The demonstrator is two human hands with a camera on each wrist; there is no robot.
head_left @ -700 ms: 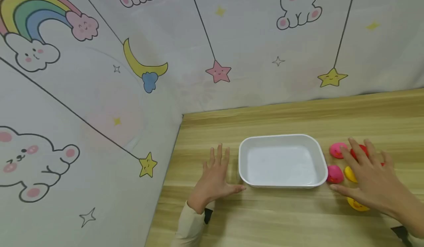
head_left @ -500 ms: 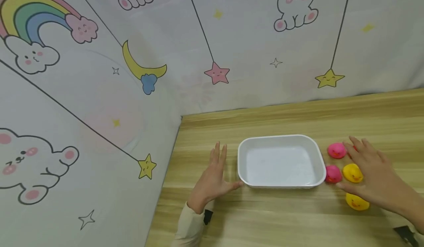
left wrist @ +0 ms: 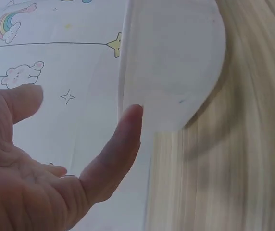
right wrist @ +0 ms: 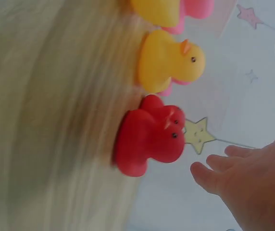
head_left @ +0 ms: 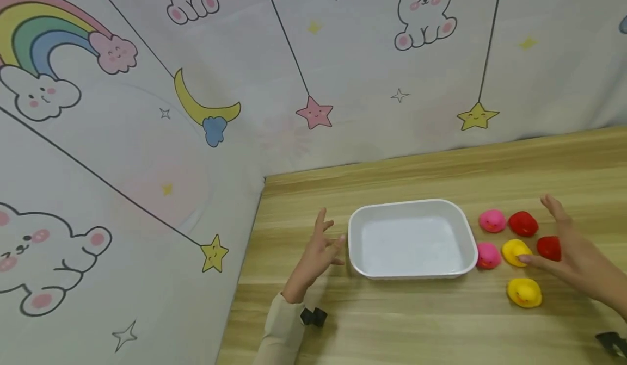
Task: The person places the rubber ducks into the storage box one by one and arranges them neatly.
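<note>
My left hand (head_left: 315, 259) hovers beside the left end of a white plastic tub (head_left: 411, 245), fingers loosely bent and holding nothing. In the left wrist view, a finger overlaps the tub wall (left wrist: 176, 57). To the right of the tub sit small rubber ducks: two pink ducks, one by the tub (head_left: 488, 256), two red ducks, one farther back (head_left: 523, 223), and two yellow ducks, one nearest the front (head_left: 524, 292). My right hand (head_left: 583, 259) is raised over the right side of this group, its thumb overlapping a yellow duck (head_left: 514, 251). In the right wrist view, its fingers stand apart from the red duck (right wrist: 147, 139).
The wood-grain table (head_left: 416, 321) runs up to a white cloth (head_left: 372, 131) printed with stars and bears at the back and left. Black wrist straps (head_left: 313, 316) show at both wrists.
My right hand has shifted right and turned, uncovering the red and yellow ducks. My left hand has turned, its fingers more bent and its thumb raised from near the tub's corner. The ducks stay put.
</note>
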